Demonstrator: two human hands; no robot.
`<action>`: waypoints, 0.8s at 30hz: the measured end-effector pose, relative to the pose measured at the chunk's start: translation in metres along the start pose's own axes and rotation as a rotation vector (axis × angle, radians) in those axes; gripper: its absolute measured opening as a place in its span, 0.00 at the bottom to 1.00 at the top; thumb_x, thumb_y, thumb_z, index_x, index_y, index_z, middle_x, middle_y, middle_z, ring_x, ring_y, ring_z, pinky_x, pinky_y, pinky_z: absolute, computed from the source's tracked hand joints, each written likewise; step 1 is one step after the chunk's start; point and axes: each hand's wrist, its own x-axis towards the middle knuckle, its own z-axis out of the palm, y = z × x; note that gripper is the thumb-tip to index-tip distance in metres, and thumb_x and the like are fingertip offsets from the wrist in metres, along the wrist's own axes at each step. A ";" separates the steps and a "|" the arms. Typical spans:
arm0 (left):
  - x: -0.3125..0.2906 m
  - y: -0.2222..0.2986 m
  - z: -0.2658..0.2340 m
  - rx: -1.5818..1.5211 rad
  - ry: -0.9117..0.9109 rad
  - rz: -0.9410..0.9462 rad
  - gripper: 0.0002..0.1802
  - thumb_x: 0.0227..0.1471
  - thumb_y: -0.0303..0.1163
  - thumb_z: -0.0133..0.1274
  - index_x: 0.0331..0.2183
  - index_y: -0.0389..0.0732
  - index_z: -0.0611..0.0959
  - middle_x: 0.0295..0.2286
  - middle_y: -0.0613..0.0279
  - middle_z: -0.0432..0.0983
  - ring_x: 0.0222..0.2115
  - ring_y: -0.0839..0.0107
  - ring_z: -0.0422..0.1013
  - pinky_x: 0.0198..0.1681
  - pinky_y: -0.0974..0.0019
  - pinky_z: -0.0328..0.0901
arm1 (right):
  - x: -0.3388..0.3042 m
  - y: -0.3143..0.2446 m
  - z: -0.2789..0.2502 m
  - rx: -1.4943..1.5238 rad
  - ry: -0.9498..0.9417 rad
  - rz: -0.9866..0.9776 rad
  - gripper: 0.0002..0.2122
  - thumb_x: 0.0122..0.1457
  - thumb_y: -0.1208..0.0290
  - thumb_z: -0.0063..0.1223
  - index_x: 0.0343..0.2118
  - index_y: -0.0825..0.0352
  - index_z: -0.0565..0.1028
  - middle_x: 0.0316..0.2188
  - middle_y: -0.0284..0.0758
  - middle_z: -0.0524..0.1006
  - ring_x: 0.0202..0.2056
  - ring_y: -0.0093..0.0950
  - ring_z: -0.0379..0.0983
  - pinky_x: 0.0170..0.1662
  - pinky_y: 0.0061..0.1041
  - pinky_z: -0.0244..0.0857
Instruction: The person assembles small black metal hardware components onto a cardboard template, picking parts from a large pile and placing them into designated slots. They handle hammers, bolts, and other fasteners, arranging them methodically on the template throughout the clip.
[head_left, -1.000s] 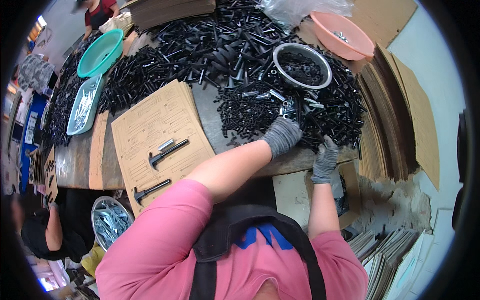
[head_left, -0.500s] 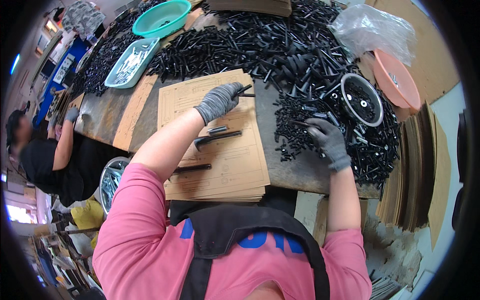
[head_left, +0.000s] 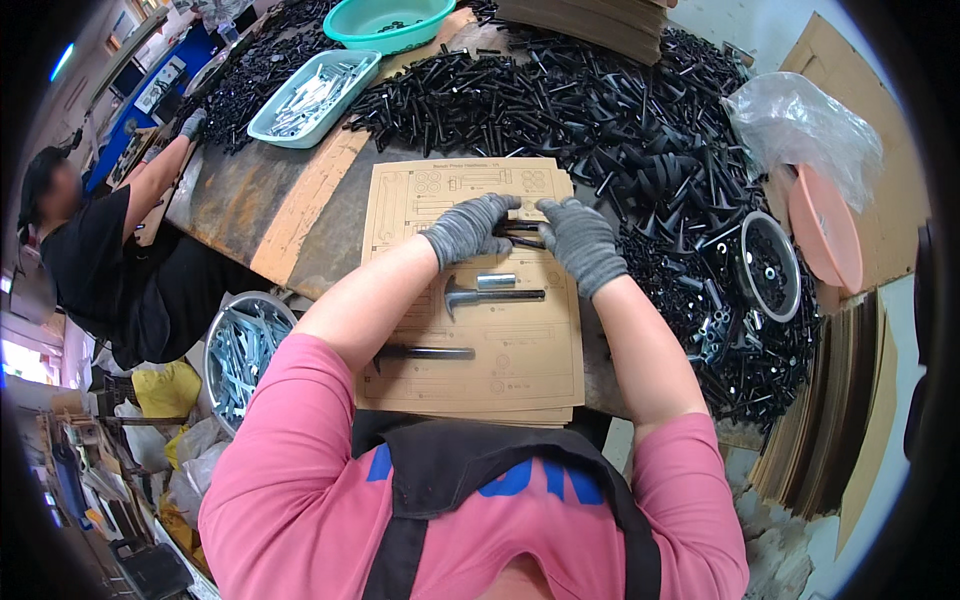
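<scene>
A stack of printed brown cardboard sheets [head_left: 545,370] lies on the worktable in front of me. Above its upper part my gloved left hand [head_left: 468,231] is closed on black bolts [head_left: 522,228]. My gloved right hand [head_left: 582,247] meets them from the right, its fingers pinched at their other ends. How many bolts there are, and which hand bears which, is partly hidden by the fingers. Lower on the top sheet lie a short silver tube [head_left: 496,281], a black rod with a wide curved head [head_left: 500,296] and another black rod [head_left: 430,352].
Heaped black bolts [head_left: 440,105] cover the far table. Small black screws [head_left: 690,330] surround a metal bowl [head_left: 748,265] at right, beside a pink basin [head_left: 825,230]. A blue tray [head_left: 270,125] and green basin [head_left: 390,40] stand far left. A co-worker [head_left: 90,230] sits at left.
My right hand has left the small black screws and come over the sheets to meet my left hand at the bolts. The view has shifted. The co-worker's arm reaches farther out.
</scene>
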 end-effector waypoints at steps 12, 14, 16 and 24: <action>0.010 0.002 0.005 0.102 -0.105 -0.047 0.30 0.40 0.39 0.59 0.47 0.41 0.73 0.40 0.51 0.69 0.43 0.56 0.66 0.48 0.61 0.61 | 0.001 0.042 0.038 0.305 -0.008 0.242 0.14 0.53 0.65 0.49 0.43 0.60 0.71 0.40 0.42 0.73 0.42 0.39 0.70 0.44 0.35 0.64; 0.009 0.002 0.005 0.090 -0.087 -0.065 0.30 0.40 0.40 0.59 0.47 0.41 0.73 0.40 0.52 0.69 0.43 0.56 0.66 0.48 0.61 0.61 | 0.006 0.046 0.041 0.367 -0.081 0.242 0.13 0.52 0.65 0.50 0.40 0.62 0.73 0.36 0.42 0.75 0.40 0.38 0.71 0.43 0.34 0.64; 0.009 0.003 0.005 0.122 -0.101 -0.048 0.30 0.39 0.40 0.60 0.47 0.41 0.73 0.40 0.52 0.69 0.43 0.56 0.66 0.49 0.61 0.61 | 0.006 0.049 0.044 0.487 -0.087 0.233 0.12 0.52 0.65 0.50 0.37 0.64 0.74 0.33 0.41 0.76 0.37 0.38 0.72 0.42 0.33 0.64; 0.002 0.004 0.008 0.133 0.049 0.010 0.26 0.40 0.39 0.59 0.42 0.39 0.75 0.35 0.51 0.69 0.38 0.57 0.68 0.42 0.61 0.65 | -0.007 0.052 0.049 0.668 0.157 0.316 0.10 0.50 0.70 0.51 0.36 0.67 0.75 0.32 0.40 0.75 0.37 0.34 0.70 0.43 0.27 0.63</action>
